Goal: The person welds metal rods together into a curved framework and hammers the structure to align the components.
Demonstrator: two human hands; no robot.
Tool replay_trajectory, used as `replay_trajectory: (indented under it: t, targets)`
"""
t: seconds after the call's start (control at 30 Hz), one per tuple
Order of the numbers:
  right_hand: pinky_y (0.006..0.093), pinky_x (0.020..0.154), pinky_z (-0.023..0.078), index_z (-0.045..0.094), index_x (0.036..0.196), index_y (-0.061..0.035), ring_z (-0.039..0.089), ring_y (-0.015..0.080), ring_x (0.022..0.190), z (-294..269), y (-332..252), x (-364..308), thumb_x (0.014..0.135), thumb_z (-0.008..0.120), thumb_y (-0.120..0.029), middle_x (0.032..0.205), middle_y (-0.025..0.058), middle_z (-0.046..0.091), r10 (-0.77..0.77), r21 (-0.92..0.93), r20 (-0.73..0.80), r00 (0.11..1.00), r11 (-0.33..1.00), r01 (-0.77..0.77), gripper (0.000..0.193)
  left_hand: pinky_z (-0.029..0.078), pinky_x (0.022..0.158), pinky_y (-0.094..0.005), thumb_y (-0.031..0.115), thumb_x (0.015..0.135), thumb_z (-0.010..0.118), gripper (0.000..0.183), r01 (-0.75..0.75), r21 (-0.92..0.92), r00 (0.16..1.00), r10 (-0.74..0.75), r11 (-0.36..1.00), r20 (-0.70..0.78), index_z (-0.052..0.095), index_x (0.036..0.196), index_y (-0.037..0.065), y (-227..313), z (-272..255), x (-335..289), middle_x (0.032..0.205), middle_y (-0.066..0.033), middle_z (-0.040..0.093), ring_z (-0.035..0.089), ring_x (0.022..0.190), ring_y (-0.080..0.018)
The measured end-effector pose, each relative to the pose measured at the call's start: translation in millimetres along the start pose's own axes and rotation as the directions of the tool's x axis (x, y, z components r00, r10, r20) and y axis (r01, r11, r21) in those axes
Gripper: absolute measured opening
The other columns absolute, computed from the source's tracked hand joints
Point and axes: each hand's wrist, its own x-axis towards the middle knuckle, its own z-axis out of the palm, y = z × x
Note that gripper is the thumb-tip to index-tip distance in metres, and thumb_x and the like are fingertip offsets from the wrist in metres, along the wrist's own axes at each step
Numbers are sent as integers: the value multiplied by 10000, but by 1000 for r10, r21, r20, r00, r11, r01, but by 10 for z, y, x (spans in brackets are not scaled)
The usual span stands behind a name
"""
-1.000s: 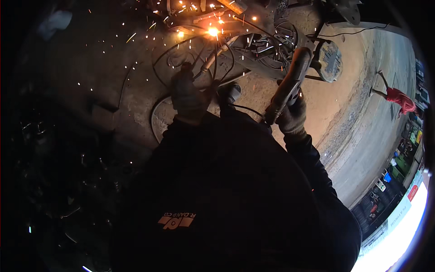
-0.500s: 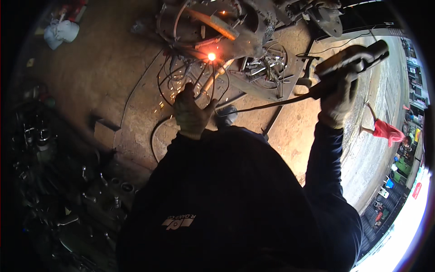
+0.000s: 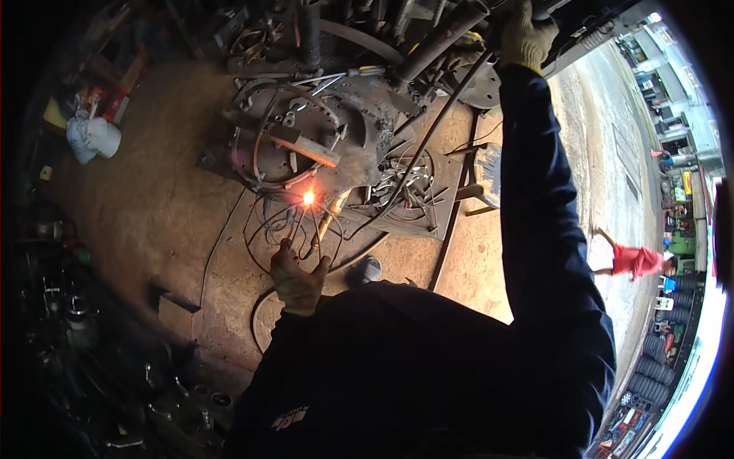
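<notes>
My left hand (image 3: 297, 283), in a pale work glove, is closed around a thin bent metal rod (image 3: 293, 222), thumb apart. Just beyond the fingers, a bright orange flame-like glow (image 3: 308, 197) burns where thin rods meet the edge of a round metal plate (image 3: 252, 157). A wooden-looking block with a glowing orange end (image 3: 306, 149) lies across that plate. Up at the far right, my gloved right hand (image 3: 527, 38) is wrapped around a dark corded tool, mostly cut off by the frame edge. Its black cable (image 3: 428, 141) hangs down toward the middle.
A metal tray of loose rods and scraps (image 3: 413, 187) sits right of the plate. Pipes and scrap metal (image 3: 443, 38) crowd the far side. Dark machine parts (image 3: 76, 314) fill the near left. A white cloth bundle (image 3: 93, 136) lies far left. On the road, a person in red (image 3: 638, 262) walks.
My right hand has swung far forward with the corded tool, toward the top edge. The glow and plate now appear lower in view, and more scrap shows beyond. Flying sparks are no longer visible.
</notes>
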Motion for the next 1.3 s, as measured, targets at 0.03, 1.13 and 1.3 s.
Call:
replay_trajectory:
  t: [0.03,1.13,1.3]
  targets:
    - [328,662,521,558,1183,-22,632,167,753,152,-74,-52,993,686,-337,879,50,653,58,-49,-10,998,997,-58,389,523,826,-468,231,588,983,1036,11,48,1000,-11,999,5,428,1444,46,-31,-39,-27,1042,-158,605,610,916,-332]
    - [326,987,484,587,1235,91,643,241,1132,-378,189,-2067,979,674,-414,1191,179,691,179,121,108,978,974,-192,572,507,881,-451,283,590,993,1051,-173,93,951,190,981,-244,409,1407,-27,-417,-1111,294,1143,-177,605,600,1015,-311]
    - [360,1045,468,530,1343,88,607,267,1217,-551,-110,-3131,1036,609,-396,1339,211,610,241,-168,190,952,963,-210,579,522,911,-444,261,602,991,1060,-217,100,930,237,971,-281,378,1413,-40,-890,-1459,492,1161,-179,600,630,1037,-302]
